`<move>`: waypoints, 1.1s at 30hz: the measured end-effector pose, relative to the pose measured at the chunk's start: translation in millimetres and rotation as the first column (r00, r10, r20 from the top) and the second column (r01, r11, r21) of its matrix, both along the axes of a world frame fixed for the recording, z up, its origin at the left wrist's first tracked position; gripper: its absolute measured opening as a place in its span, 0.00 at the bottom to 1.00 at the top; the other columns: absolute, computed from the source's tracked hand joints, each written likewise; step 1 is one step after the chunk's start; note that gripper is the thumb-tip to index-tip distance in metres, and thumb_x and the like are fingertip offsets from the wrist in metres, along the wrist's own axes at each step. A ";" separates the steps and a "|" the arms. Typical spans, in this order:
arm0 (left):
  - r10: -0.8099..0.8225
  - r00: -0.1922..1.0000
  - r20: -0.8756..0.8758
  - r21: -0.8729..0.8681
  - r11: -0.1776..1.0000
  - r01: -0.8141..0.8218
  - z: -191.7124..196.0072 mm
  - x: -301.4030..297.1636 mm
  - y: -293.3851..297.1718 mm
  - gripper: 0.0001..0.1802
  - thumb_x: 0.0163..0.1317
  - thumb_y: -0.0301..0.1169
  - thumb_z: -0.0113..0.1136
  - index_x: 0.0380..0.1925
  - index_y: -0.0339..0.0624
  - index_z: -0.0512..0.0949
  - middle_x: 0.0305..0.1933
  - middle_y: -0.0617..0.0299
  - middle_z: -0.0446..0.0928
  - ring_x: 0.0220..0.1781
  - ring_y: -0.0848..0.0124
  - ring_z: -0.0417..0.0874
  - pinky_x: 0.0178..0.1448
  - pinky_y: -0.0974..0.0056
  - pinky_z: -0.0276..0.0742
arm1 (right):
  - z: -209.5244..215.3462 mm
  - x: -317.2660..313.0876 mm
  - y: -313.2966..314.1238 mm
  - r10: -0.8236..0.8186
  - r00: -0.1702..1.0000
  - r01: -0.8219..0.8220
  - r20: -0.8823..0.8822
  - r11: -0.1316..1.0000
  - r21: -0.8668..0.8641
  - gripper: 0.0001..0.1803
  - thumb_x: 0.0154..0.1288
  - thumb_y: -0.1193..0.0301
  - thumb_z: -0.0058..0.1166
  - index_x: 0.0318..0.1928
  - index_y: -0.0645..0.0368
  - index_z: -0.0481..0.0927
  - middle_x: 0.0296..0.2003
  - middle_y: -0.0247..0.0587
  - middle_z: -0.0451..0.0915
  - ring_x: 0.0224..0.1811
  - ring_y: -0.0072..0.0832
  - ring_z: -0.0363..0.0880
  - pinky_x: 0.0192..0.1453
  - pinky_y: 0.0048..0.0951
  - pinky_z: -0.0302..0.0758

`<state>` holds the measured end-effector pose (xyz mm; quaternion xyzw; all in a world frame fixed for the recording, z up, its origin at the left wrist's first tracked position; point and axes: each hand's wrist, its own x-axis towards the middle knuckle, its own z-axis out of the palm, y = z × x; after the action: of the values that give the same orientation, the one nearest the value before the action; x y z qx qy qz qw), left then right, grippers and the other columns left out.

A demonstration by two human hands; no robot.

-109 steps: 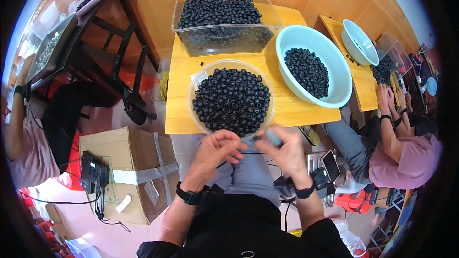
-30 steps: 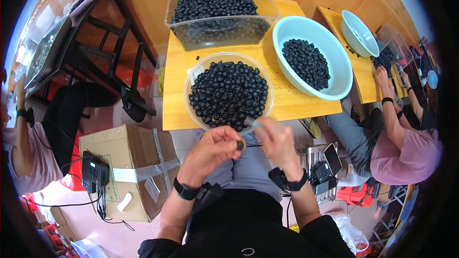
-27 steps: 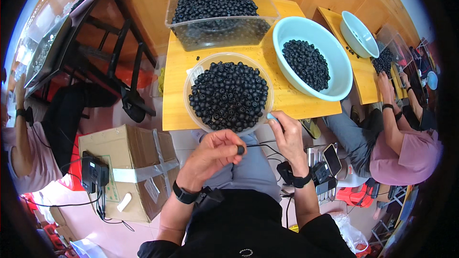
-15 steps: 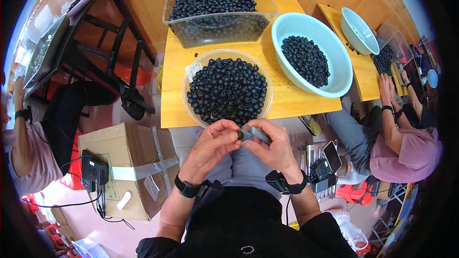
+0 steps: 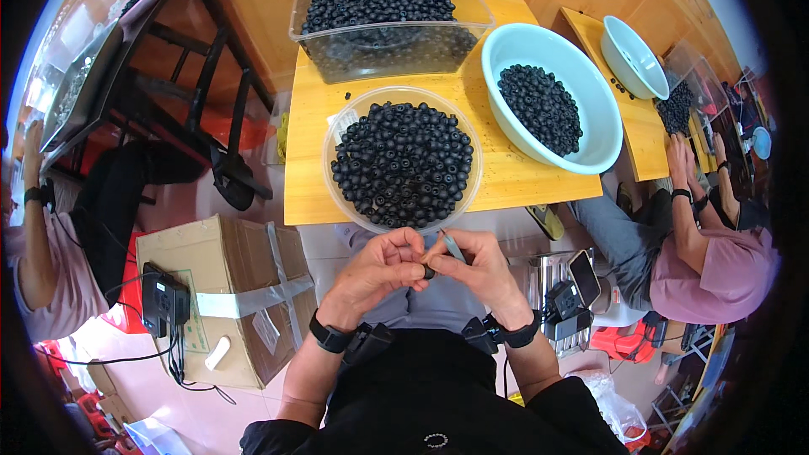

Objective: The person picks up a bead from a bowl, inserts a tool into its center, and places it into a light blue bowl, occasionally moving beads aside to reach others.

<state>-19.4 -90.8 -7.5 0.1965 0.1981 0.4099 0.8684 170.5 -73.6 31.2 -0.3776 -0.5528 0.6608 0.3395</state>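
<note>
Head view. Hands meet below the near edge of the wooden table [image 5: 506, 190], forearms rising from the lower frame, each wrist banded in black. Left hand [image 5: 379, 265] curls its fingers around a small dark bead [image 5: 428, 270], pinched at the fingertips. Right hand [image 5: 480, 265] closes on a thin grey tool [image 5: 452, 246], its tip angled toward the bead. Just above, a round clear bowl [image 5: 337, 170] brims with matte black beads; beyond stand a rectangular clear tub [image 5: 308, 21] and a smooth pale-blue basin [image 5: 590, 109], both holding similar beads.
</note>
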 end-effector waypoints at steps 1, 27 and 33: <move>0.000 1.000 0.012 -0.009 1.000 0.000 0.9 0.3 -0.7 0.14 0.56 0.22 0.66 0.38 0.43 0.71 0.37 0.61 0.79 0.34 0.75 0.82 0.39 0.72 0.79 | -1.0 -0.6 -1.0 -0.012 0.998 0.009 0.063 0.998 0.057 0.05 0.57 0.76 0.62 0.34 0.63 0.81 0.28 0.29 0.80 0.31 0.13 0.74 0.33 0.18 0.69; 0.804 -0.093 -0.587 0.784 0.593 0.183 -7.7 45.1 69.6 0.11 0.45 0.23 0.68 0.26 0.34 0.74 0.23 0.52 0.75 0.26 0.57 0.78 0.33 0.57 0.73 | -7.0 46.5 24.6 -0.619 0.665 0.242 0.418 0.708 0.664 0.10 0.55 0.77 0.61 0.38 0.69 0.80 0.27 0.49 0.76 0.28 0.40 0.77 0.32 0.33 0.71; 0.765 -0.012 -0.644 0.750 0.634 0.187 -2.8 43.3 74.1 0.11 0.44 0.20 0.67 0.27 0.35 0.74 0.24 0.54 0.76 0.26 0.61 0.79 0.33 0.61 0.73 | -22.9 42.1 15.9 -0.570 0.730 0.245 0.377 0.733 0.634 0.08 0.57 0.76 0.60 0.37 0.67 0.80 0.27 0.51 0.78 0.28 0.44 0.78 0.32 0.34 0.72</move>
<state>23.9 -16.8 -10.3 0.6552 0.6035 0.3940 0.2264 212.6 -57.7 8.2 -0.5545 -0.6875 0.2423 0.4015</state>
